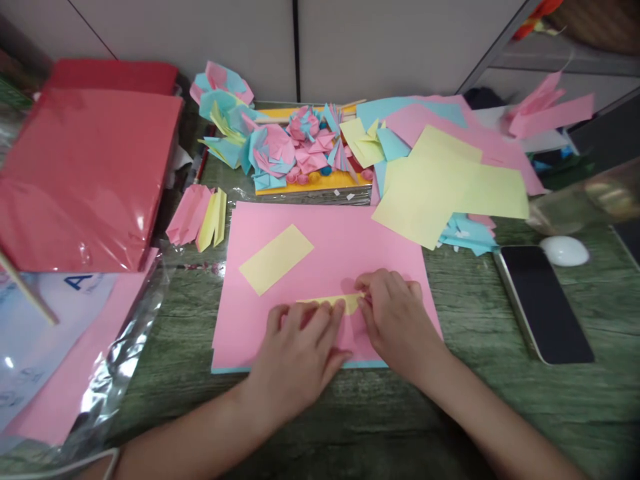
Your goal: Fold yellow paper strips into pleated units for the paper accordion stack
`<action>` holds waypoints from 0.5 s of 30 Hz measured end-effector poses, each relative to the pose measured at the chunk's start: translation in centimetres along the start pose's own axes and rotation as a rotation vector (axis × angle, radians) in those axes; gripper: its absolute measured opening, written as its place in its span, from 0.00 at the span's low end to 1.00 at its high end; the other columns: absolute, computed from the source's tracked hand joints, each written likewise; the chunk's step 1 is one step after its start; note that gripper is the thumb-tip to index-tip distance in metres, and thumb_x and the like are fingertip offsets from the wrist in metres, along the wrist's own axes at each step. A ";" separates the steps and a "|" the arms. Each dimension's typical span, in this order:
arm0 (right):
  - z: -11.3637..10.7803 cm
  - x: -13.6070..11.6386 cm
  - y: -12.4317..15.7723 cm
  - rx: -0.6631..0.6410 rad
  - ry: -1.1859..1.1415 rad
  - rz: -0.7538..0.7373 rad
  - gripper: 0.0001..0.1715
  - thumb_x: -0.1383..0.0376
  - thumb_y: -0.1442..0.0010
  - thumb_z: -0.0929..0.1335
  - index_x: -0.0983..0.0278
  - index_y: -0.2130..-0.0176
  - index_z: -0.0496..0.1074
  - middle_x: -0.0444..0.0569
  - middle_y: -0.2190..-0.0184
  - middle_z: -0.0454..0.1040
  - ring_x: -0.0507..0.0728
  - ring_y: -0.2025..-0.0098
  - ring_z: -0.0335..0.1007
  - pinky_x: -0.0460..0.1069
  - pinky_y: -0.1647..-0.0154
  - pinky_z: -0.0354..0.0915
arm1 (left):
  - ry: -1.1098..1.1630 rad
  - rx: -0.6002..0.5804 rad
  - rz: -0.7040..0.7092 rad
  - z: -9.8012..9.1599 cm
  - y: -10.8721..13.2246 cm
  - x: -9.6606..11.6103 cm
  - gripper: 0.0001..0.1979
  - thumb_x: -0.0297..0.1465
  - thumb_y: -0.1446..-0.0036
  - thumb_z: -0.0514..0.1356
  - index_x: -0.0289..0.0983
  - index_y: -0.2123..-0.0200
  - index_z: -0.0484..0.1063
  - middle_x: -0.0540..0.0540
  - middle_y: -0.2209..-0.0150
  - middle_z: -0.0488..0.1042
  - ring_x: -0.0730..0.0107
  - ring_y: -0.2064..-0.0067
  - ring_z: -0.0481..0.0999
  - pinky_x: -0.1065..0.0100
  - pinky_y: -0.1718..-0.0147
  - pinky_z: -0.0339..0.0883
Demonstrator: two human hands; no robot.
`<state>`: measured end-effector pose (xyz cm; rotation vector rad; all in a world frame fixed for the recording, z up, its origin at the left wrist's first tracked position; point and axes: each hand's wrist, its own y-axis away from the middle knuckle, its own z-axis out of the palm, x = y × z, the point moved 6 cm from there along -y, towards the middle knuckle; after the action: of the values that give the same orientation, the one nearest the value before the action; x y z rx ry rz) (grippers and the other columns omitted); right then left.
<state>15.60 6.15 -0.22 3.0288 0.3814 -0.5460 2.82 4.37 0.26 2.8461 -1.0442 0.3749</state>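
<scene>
Both of my hands rest on a large pink sheet (pixel 350 247) lying on the green table. My left hand (pixel 300 350) lies with its fingers pressed down on a small folded yellow paper strip (pixel 333 302). My right hand (pixel 393 317) pinches the right end of the same strip with bent fingers. Most of the strip is hidden under my fingers. A second flat yellow rectangle (pixel 276 259) lies loose on the pink sheet, up and to the left of my hands.
A red wrapped paper pack (pixel 85 173) sits at the left. Folded pink and blue paper flowers (pixel 295 150) lie on an orange board behind. Loose yellow sheets (pixel 450 190) lie at the back right, a dark phone (pixel 545 303) and white mouse (pixel 565 251) at the right.
</scene>
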 end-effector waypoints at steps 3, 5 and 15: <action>0.0 0.0 0.2 0.009 0.010 -0.006 0.10 0.72 0.42 0.58 0.63 0.60 0.61 0.50 0.61 0.67 0.57 0.61 0.59 0.52 0.63 0.47 | 0.193 0.128 0.055 -0.7 -0.4 -1.5 0.13 0.30 0.38 0.48 0.37 0.54 0.68 0.44 0.60 0.69 0.63 0.58 0.63 0.59 0.59 0.59; 0.1 0.2 0.2 0.004 0.000 -0.008 0.11 0.72 0.42 0.58 0.63 0.59 0.62 0.49 0.61 0.67 0.57 0.61 0.59 0.52 0.62 0.48 | 0.193 0.197 0.050 -0.8 -0.5 -2.3 0.10 0.28 0.39 0.50 0.37 0.57 0.68 0.43 0.58 0.68 0.62 0.56 0.63 0.59 0.58 0.58; -1.3 0.1 0.2 0.008 -0.002 -0.014 0.12 0.62 0.40 0.61 0.60 0.57 0.67 0.51 0.60 0.67 0.60 0.58 0.58 0.54 0.59 0.52 | 0.348 0.154 -0.019 -0.4 -0.7 -3.2 0.03 0.23 0.42 0.52 0.36 0.66 0.63 0.48 0.66 0.67 0.68 0.62 0.64 0.63 0.61 0.60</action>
<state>16.14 6.09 0.94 3.0355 0.4021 -0.5521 0.84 6.93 -0.22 2.7699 -0.9531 0.9455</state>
